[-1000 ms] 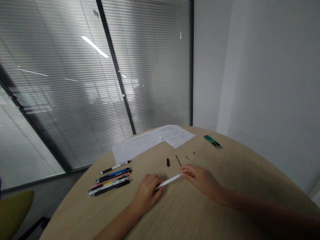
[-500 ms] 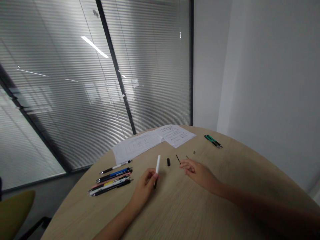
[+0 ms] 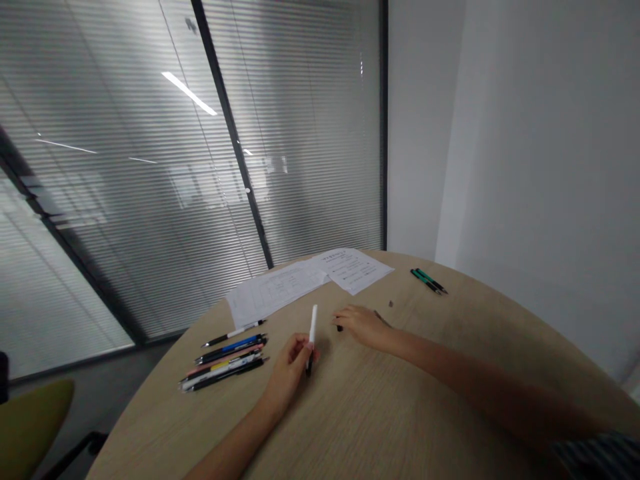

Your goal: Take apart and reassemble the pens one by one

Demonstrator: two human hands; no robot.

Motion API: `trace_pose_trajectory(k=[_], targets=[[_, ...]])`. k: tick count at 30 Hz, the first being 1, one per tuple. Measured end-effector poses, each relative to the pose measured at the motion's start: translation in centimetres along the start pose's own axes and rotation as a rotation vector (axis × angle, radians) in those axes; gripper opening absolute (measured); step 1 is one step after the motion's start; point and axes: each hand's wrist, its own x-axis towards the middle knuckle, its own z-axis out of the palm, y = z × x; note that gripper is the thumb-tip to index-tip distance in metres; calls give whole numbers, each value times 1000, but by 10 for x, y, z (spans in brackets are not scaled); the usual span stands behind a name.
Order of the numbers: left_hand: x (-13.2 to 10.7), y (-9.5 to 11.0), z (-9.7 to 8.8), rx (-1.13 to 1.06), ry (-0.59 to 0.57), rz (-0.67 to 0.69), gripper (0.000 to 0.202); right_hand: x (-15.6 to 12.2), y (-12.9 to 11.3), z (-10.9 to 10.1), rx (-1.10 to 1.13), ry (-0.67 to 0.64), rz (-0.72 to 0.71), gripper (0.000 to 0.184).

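Note:
In my left hand [image 3: 293,360] is a pen with a white barrel [image 3: 313,323] and a black lower part, held tilted between thumb and fingers. My right hand [image 3: 361,323] reaches over a small black pen cap [image 3: 339,328] on the table, fingers stretched out and slightly bent. The fingers cover the upper end of the cap; whether they grip it is hidden. A thin dark rod [image 3: 382,318] lies partly behind my right wrist. Farther back is a tiny grey piece [image 3: 391,304].
Several pens and pencils [image 3: 225,363] lie side by side on the left of the round wooden table [image 3: 350,427]. Two green and black pens [image 3: 429,281] are at the back right. Printed sheets [image 3: 280,287] lie along the far edge. A yellow-green chair [image 3: 37,427] stands at lower left.
My right hand has moved left, from beside a thin dark rod to over the black cap. That rod no longer shows. My left hand still holds the white pen, almost unmoved.

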Motion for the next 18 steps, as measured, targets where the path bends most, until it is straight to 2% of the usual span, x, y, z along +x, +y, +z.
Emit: trace_pose_trajectory(k=[4, 10, 13, 16, 18], targets=[[0, 0, 0, 32, -3, -21, 25, 9, -1, 5, -91, -44, -31, 22], [5, -8, -1, 85, -16, 20, 22, 4, -7, -3, -64, 50, 54, 16], [5, -7, -1, 136, -20, 63, 20, -6, -11, -12, 148, 178, 209, 14], [2, -5, -1, 222, -29, 124, 18, -22, -14, -18, 545, 276, 437, 16], [0, -4, 0, 284, -54, 174, 16, -37, -15, -19, 827, 309, 538, 19]])
